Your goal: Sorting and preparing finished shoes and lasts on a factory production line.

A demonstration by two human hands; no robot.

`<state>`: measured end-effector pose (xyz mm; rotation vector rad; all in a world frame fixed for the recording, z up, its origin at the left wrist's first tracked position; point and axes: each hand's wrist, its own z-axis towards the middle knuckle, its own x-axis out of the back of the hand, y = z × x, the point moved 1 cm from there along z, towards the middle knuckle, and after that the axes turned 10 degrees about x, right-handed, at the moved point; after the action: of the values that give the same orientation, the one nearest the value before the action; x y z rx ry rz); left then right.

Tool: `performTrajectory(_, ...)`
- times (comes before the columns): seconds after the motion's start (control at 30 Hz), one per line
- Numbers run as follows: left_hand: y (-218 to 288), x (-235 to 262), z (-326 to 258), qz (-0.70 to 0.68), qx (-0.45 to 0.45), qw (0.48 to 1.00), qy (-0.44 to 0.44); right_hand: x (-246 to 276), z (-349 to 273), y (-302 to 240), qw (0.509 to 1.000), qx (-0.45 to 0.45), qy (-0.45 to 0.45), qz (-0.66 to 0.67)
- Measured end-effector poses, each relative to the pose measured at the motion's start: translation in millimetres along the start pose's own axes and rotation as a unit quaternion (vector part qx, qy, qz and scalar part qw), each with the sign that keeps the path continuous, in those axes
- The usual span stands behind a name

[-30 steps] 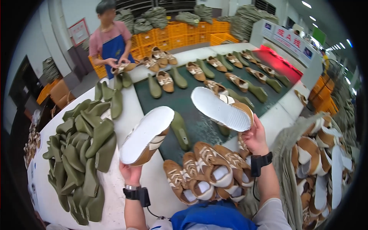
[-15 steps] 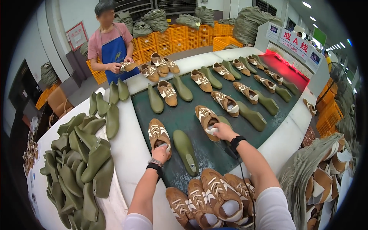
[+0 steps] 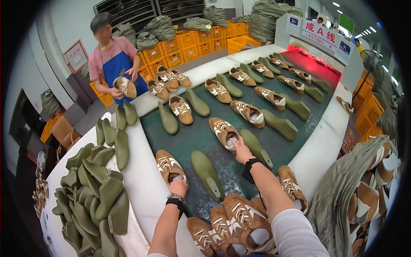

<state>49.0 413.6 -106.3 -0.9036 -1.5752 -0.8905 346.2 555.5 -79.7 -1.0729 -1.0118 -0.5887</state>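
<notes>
Crowding the near end of the green belt (image 3: 188, 139), a cluster of brown sneakers (image 3: 246, 214) stands with heels toward me. At the belt's left edge I have the left hand (image 3: 178, 187) on the near brown shoe (image 3: 168, 162), fingers pinching its heel, tips hidden in the opening. Farther up the belt, the right hand (image 3: 242, 150) pinches the heel of the far brown shoe (image 3: 222, 129), tips partly out of sight. One green form (image 3: 205, 169) lies on the belt between the hands; a second form (image 3: 254, 144) sits just beside the right. Left of the belt, a heap of forms (image 3: 92, 192) covers part of the white table (image 3: 139, 177); right of it, a grey sack (image 3: 325, 203) holds loose uppers (image 3: 364, 203). Past the belt's far left corner, a person in a blue apron (image 3: 112, 70) holds another shoe (image 3: 126, 88). Orange crates (image 3: 188, 45) stand behind the belt.
</notes>
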Motion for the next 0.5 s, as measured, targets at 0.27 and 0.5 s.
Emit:
performTrajectory(0.27, 0.7, 17.3, -12.9, -0.096, -0.059, 0.992, 0.056, 8.0, -40.1, -111.7, 0.929, 0.159, -0.334, -0.003)
performTrajectory(0.5, 0.8, 14.7, -14.8, -0.127, -0.085, 0.988, 0.03, 1.8, -58.6, -106.7, 0.902, 0.178, -0.394, -0.011)
